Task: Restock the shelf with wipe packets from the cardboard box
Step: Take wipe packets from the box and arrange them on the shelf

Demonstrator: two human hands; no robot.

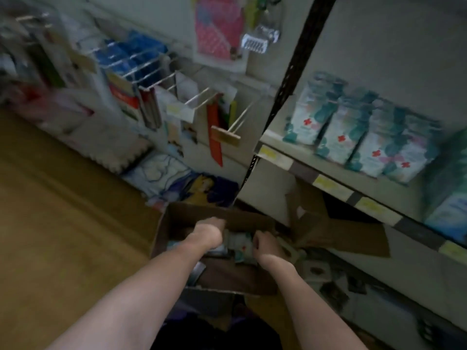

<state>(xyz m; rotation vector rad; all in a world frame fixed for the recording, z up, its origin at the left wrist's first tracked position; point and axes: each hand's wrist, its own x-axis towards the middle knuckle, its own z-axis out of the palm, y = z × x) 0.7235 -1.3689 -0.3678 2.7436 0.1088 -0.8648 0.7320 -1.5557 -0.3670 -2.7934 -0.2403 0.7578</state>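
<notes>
We're reaching both hands into the cardboard box [214, 218] on the floor below the shelf [328, 183], so each lift to it is short; left hand [209, 236] and right hand [265, 245] are curling down onto wipe packets [240, 246], but blur means we can't tell what either grips. Shelved packets [361, 137] are standing upright, long axis vertical, faces toward the aisle; boxed ones' orientation is unreadable.

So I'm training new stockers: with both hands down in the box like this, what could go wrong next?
1. The cardboard box sits on the floor, and the left hand and right hand reach deep, so the stoop may strain the back.
2. The row of wipe packets stands close to the shelf edge; pushing new ones in could knock some off.
</notes>
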